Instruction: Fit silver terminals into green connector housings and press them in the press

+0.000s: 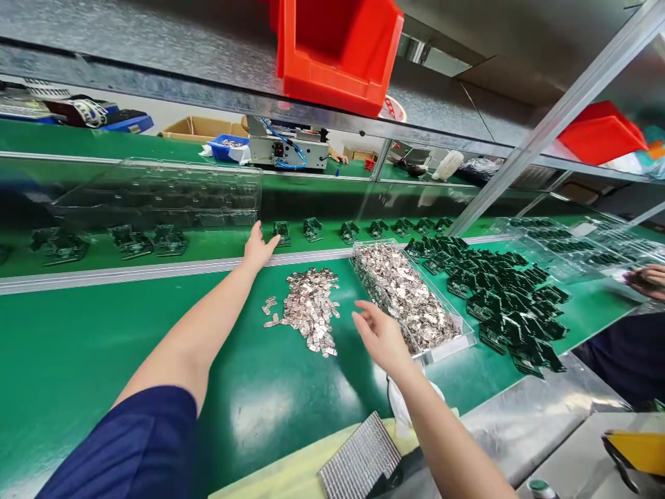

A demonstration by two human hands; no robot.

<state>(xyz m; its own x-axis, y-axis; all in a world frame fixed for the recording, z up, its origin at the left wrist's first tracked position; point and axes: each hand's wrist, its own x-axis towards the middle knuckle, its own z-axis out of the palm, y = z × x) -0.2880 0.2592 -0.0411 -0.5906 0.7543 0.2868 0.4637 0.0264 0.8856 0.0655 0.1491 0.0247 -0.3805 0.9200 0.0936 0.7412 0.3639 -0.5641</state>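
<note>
The left hand is stretched out to the belt, fingers spread and grasping nothing visible; one board lies on this belt just beside the fingertips, I cannot tell if touching. The right hand, loosely bent and also without visible load, is between the metal pieces and the tray, probably placed so for easy reach. The board's direction and long axis are too small to tell; the tray's runs obliquely, far left to near right
</note>
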